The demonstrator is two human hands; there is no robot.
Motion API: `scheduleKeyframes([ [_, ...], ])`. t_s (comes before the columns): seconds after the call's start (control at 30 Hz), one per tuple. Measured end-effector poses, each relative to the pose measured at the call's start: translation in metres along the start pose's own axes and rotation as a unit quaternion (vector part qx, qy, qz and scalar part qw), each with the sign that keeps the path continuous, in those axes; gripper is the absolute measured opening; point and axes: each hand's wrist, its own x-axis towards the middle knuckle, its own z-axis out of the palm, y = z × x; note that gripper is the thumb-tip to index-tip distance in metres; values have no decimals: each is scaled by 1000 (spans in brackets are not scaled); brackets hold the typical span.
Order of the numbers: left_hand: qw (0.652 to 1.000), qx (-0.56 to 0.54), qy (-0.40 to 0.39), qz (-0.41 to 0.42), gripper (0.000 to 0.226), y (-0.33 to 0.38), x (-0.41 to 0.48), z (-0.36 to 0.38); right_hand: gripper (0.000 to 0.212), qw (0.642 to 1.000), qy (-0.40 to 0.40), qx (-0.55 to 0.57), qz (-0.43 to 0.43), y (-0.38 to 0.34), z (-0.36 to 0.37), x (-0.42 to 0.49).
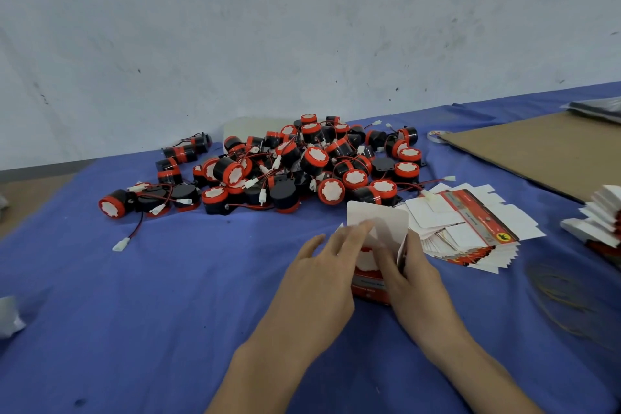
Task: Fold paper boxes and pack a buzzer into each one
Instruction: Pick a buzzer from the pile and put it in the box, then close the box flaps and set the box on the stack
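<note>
Since the box [376,222] looks like thin, light card that creases easily, take it by the walls: right grip [416,272] clasps its side, left grip [319,265] presses it with flat fingers, mid counter [168,279].

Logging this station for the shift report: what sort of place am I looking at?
Probably a workshop hand-packing bench: a heap of buzzers, a stack of flat box blanks, and a paper box being folded on a blue cloth.
</note>
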Motion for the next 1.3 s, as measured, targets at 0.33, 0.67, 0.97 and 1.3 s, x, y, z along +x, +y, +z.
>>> scheduleKeyframes([
  [0.33,913,-316,142,-216,21,-16,-3,-7,41,981,-7,178,81,-1,-11,10],
  [0.67,883,-402,-58,-235,27,-28,2,8,37,992,-27,122,28,6,-14,12],
  [0.97,855,-462,-74,-226,28,-34,8,6,23,999,-33,-6,-43,14,-19,11],
  [1.3,908,-381,-97,-144,13,-45,-5,9,46,980,-153,-78,-101,25,-28,5],
])
